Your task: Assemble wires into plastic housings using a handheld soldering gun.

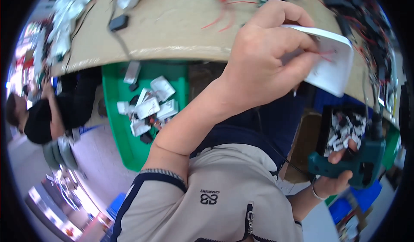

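Note:
My left hand (269,59) reaches across over the workbench, fingers closed on a white plastic cover (343,63) with rounded corners. Its thumb and forefinger pinch together over the cover's inner face, where a thin red wire (326,54) shows. At the lower right my right hand (334,179) is wrapped round a dark green, pistol-shaped power tool (366,164). The tool's black front end points up toward the bench edge, away from the cover. Whether the left fingertips grip the wire itself is hard to see.
Below the bench edge a green bin (114,125) holds several white plastic parts. A black box (326,130) of small white pieces stands near the tool. Red wires (222,15) and a black block (119,23) lie on the workbench (172,35). Another person (56,112) is at the left.

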`<state>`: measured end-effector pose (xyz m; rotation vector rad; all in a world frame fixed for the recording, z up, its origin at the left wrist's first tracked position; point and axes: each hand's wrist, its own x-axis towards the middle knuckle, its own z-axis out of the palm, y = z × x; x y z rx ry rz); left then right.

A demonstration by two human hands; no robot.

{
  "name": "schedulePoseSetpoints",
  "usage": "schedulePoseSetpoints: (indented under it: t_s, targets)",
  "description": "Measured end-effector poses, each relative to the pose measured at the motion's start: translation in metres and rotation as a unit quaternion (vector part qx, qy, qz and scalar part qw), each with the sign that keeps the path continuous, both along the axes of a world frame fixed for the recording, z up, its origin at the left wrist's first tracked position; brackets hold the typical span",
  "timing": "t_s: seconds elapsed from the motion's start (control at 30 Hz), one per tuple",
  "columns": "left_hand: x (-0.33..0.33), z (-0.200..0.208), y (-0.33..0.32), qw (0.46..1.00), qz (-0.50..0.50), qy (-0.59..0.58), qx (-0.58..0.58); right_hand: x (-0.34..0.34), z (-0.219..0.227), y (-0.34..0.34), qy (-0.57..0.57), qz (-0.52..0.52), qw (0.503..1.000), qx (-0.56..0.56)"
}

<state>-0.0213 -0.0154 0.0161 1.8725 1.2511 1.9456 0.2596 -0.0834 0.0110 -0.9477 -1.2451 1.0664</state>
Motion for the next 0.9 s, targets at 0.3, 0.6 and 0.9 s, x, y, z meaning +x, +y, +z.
schedulePoseSetpoints:
  t_s: [0.3, 0.6, 0.9]
  targets:
    - [-0.142, -0.026, -0.139, 0.884, -0.180, -0.339, -0.266, -0.004, -0.005, 0.006, 0.047, 0.095, 0.994, -0.036]
    - [-0.208, -0.065, -0.199, 0.786, 0.186, 0.020, -0.589, -0.012, -0.007, 0.009, 0.033, 0.096, 0.995, -0.010]
    - [-0.164, 0.038, -0.099, 0.869, -0.210, 0.131, -0.429, -0.014, -0.001, 0.012, 0.016, 0.090, 0.996, 0.000]
